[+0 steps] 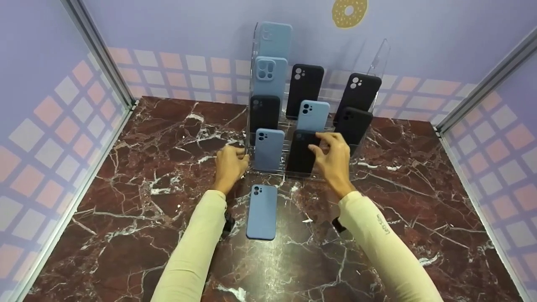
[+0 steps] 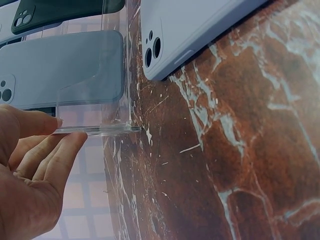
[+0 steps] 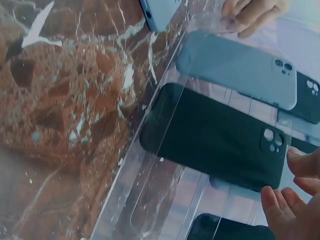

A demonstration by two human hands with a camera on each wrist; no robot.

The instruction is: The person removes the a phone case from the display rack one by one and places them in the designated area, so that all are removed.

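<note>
My left hand [image 1: 230,164] pinches the side edge of a clear plastic display stand [image 2: 117,129] between thumb and fingers. My right hand [image 1: 335,157] holds a black phone case [image 3: 210,137] by its upper right corner, in the stand's front tier. Left of that case, in the same tier, leans a grey-blue phone case [image 1: 269,151]. Another blue phone case [image 1: 262,213] lies flat on the marble-patterned table [image 1: 168,235] in front of the stand, its camera cutouts toward the stand.
Higher tiers hold more cases: light blue ones [image 1: 272,84] at the left, a light blue one [image 1: 314,115] in the middle, and black ones [image 1: 305,90] at the middle and right. Purple wall panels with pink and white squares [image 1: 195,63] enclose the table.
</note>
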